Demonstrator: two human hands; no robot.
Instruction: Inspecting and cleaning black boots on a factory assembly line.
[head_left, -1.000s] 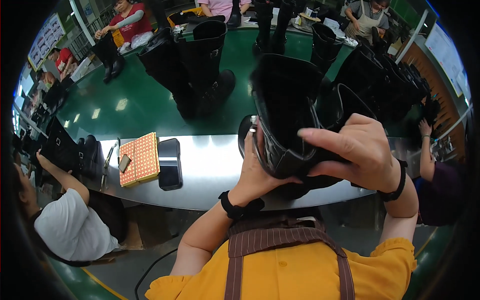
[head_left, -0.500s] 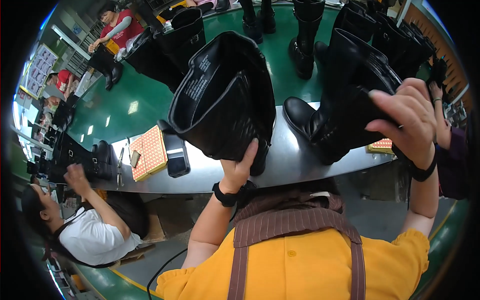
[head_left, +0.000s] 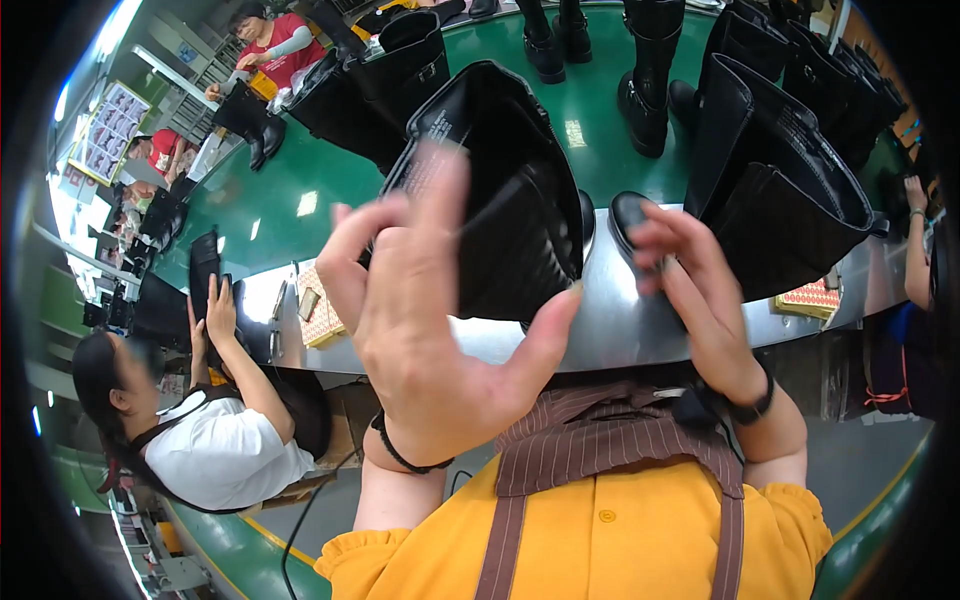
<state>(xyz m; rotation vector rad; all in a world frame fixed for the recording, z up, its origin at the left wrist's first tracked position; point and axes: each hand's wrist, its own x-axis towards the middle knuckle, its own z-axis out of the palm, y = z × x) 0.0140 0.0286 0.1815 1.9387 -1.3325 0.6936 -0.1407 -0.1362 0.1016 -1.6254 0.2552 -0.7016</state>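
Observation:
Two tall black boots stand with their wide openings facing me: the left boot (head_left: pixel 510 130) and the right boot (head_left: pixel 765 190). My left hand (head_left: pixel 430 320) is raised in front of the left boot's shaft with the fingers spread and nothing held; its fingertips are blurred. Light lettering on the boot's inner lining shows partly behind it. My right hand (head_left: pixel 705 310) hovers by the toe of the right boot, empty as far as I can see. Its fingers are bent, apart and smeared by motion.
The green table (head_left: pixel 345 175) has a shiny metal edge (head_left: pixel 610 325). More black boots (head_left: pixel 650 80) stand beyond. Patterned boxes lie left (head_left: pixel 318 315) and right (head_left: pixel 812 300). A co-worker in white (head_left: pixel 215 430) sits at left, hands at a boot; another in red (head_left: pixel 275 45) is farther off.
My left hand has let go of the left boot and risen in front of it. My right hand has left the right boot's top and come down leftward. The view has shifted left.

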